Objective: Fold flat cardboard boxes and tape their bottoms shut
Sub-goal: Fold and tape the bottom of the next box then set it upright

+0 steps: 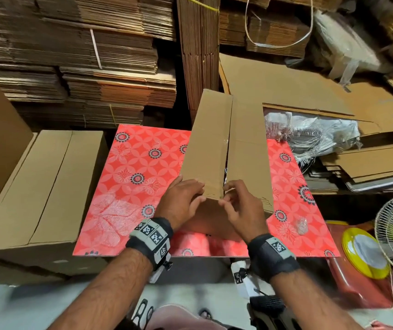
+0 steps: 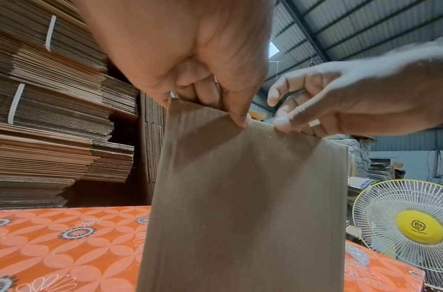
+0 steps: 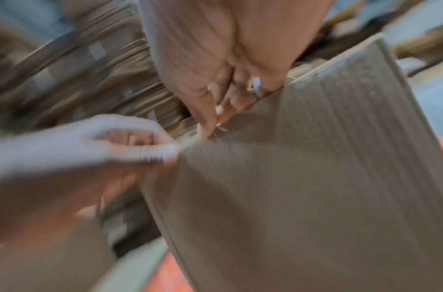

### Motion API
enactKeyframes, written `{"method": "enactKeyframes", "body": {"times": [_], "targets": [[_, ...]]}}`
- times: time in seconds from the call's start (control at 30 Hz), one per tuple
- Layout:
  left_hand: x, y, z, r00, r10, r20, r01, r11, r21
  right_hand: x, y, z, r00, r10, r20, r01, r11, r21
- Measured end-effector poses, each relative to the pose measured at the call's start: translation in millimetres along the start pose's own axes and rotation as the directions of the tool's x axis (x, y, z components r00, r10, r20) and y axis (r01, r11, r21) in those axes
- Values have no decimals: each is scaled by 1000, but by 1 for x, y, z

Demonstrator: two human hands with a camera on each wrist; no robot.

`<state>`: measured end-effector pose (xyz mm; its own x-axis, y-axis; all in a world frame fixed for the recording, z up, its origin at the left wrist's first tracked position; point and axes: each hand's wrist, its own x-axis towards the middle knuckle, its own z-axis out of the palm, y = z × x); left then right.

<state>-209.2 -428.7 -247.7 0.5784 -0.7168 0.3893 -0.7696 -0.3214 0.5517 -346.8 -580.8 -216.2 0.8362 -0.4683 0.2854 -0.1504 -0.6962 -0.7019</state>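
Both hands are working the near top edge of the cardboard box (image 1: 224,144): my left hand (image 1: 181,201) is pinching the edge between thumb and fingers, and my right hand (image 1: 243,208) is pinching it just beside. It is standing on the red flowered desk (image 1: 129,186), its centre seam facing up. Flat cardboard stacks (image 1: 76,55) are rising behind.

Red floral table (image 1: 129,186): cardboard box (image 1: 214,144) upright, crumpled clear wad (image 1: 301,225)

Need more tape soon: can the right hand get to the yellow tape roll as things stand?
Probably yes. The tape roll lies uncovered to the right, beyond the table's edge, but the right hand must first let go of the box.
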Motion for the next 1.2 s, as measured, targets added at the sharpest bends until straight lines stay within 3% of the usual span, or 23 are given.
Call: {"method": "enactKeyframes", "body": {"times": [0.13,0.23,0.47,0.57,0.67,0.73,0.77,0.8,0.87,0.9,1.07,1.2], "targets": [[-1,0,-1,1000,4,-5,-4,1000,-1,12,1,-20,974,203,95,-224,912,345],[0,-1,0,1000,1,4,-1,1000,3,20,9,-25,972,210,105,-227,956,186],[0,-1,-1,1000,-5,13,5,1000,15,26,7,-29,991,70,118,-54,989,-135],[0,0,-1,1000,-6,16,5,1000,21,16,11,-30,982,-34,184,66,983,-170],[0,0,-1,1000,-7,7,7,1000,19,7,19,-20,987,-76,142,103,976,-193],[0,0,-2,1000,-4,9,4,1000,12,8,23,-16,997,-16,79,26,992,-122],[-1,-1,-2,1000,-1,10,1,1000,7,11,24,-18,996,76,46,-77,997,5],[-1,-2,-3,1000,2,9,-2,1000,-4,14,24,-23,981,192,30,-194,958,212],[-1,-2,-5,1000,6,12,-6,999,-31,18,26,-32,931,357,75,-341,781,523],[0,-3,-6,1000,10,21,-9,999,-35,21,28,-34,921,376,100,-367,754,545],[-2,8,-6,1000,-14,13,14,1000,6,29,29,-31,939,322,125,-345,852,395],[-9,41,6,994,109,17,-110,992,55,35,22,-40,944,278,178,-321,901,293]]}}
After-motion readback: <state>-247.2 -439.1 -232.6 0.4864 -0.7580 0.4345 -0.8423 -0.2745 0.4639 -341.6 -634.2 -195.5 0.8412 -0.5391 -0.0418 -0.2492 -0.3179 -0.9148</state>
